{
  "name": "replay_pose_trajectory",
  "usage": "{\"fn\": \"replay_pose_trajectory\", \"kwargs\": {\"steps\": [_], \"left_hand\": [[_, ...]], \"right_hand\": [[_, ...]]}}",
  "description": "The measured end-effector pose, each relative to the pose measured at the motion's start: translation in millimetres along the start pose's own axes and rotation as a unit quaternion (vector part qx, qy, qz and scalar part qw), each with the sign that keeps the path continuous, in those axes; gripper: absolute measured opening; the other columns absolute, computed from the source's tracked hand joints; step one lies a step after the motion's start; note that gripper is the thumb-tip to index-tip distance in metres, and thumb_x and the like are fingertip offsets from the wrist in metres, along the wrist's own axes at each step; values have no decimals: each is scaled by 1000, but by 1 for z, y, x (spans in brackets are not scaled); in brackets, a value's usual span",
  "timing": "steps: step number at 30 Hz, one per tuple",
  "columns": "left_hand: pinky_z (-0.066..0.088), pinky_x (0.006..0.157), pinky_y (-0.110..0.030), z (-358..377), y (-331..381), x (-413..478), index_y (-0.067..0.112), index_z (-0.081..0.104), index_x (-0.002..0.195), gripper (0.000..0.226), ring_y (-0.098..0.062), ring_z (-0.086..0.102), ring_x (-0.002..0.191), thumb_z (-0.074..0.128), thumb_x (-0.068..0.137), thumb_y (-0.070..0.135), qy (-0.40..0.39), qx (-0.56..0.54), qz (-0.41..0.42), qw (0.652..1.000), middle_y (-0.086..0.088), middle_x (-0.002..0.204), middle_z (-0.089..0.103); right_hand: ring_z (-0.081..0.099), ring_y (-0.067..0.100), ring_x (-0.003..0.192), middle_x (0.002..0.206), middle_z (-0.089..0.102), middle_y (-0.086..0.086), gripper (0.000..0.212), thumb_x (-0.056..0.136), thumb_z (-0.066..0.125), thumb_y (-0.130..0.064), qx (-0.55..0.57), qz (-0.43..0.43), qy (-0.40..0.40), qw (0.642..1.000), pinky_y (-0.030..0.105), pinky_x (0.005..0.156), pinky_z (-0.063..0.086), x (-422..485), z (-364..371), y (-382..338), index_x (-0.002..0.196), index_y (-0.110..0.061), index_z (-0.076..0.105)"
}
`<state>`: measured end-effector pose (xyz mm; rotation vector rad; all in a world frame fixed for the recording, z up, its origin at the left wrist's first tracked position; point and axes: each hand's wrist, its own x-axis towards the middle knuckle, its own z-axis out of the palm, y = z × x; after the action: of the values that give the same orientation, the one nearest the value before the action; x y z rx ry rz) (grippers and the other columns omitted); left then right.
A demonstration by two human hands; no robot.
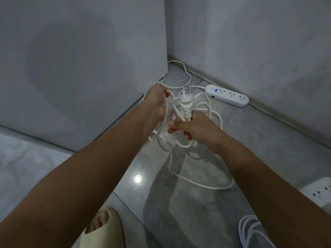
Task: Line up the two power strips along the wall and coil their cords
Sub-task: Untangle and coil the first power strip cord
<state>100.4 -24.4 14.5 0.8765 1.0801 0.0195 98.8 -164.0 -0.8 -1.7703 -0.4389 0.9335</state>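
A white power strip (227,95) with a small blue light lies on the floor against the right wall. Its white cord (200,181) runs in loose loops over the floor and up into my hands. My right hand (195,129) grips a bundle of cord loops, with the white plug (185,100) standing up above the fist. My left hand (156,102) holds a strand of the same cord just to the left. A second white power strip (320,191) shows at the right edge, partly hidden by my right arm. Its coiled cord (250,230) lies at the bottom right.
A tall white cabinet (80,68) stands on the left, its corner close to my left hand. More white cord (180,67) snakes into the gap between cabinet and wall. My foot in a beige slipper (105,228) is at the bottom. The floor is grey tile.
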Motion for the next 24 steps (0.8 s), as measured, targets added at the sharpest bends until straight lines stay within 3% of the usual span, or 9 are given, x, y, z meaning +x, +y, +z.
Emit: {"fn": "replay_pose_trajectory", "kwargs": {"steps": [5,9,12,14,16,19,21,23,24], "left_hand": [[35,59,-24,-4,4,15,12,32,61,38,-16,31,54,32,99,8,73,-85,32,993,-3,63,33],[37,54,-23,-7,4,9,14,31,56,43,-15,34,50,33,98,13,72,-83,-7,994,-2,43,40],[38,65,-22,-17,5,8,11,48,69,37,-12,42,65,36,100,27,37,101,-13,994,-2,79,50],[38,90,-28,-26,-2,9,10,63,108,44,-16,52,98,32,101,41,5,229,66,971,-6,114,57],[37,89,-28,-37,-19,13,9,57,126,56,-19,50,104,25,102,48,-16,297,158,942,-8,122,56],[43,76,-20,-53,-53,19,8,64,109,62,-16,58,94,20,100,51,-72,364,252,894,-6,104,64],[43,77,-23,-63,-71,21,13,67,98,72,-13,61,91,14,94,62,-120,465,351,804,0,97,67],[43,75,-28,-70,-79,26,13,65,94,75,-11,59,82,14,91,69,-140,544,458,689,2,87,65],[43,74,-29,-71,-78,29,15,63,93,67,-9,57,79,20,92,66,-134,563,478,660,5,85,62]], "right_hand": [[49,-2,40,50,60,-13,17,75,80,-20,3,-3,17,1000,14,45,38,5,18,-1,68,-22,64],[42,2,37,45,52,-10,13,75,75,-11,26,16,29,999,17,41,35,2,22,-1,69,-17,65],[40,5,37,47,54,-6,4,80,68,-9,79,33,44,995,17,39,32,3,18,1,77,-6,67],[40,7,39,52,58,-2,12,84,61,-8,175,47,55,982,17,39,32,8,9,3,74,-4,65],[43,7,42,52,56,-1,23,87,54,-10,276,62,57,958,18,43,35,14,-9,2,65,-10,60],[49,12,51,54,52,0,27,83,51,-15,435,40,24,899,23,53,44,21,-38,0,57,-15,55],[60,18,62,58,55,2,19,77,55,-18,522,13,8,853,27,67,56,22,-50,-2,59,-12,56],[70,21,78,63,62,2,20,75,57,-21,580,-2,-1,814,38,84,56,22,-56,-5,60,-9,62],[71,21,80,63,63,0,22,77,58,-22,596,-10,-6,803,40,87,54,22,-58,-8,59,-9,63]]}}
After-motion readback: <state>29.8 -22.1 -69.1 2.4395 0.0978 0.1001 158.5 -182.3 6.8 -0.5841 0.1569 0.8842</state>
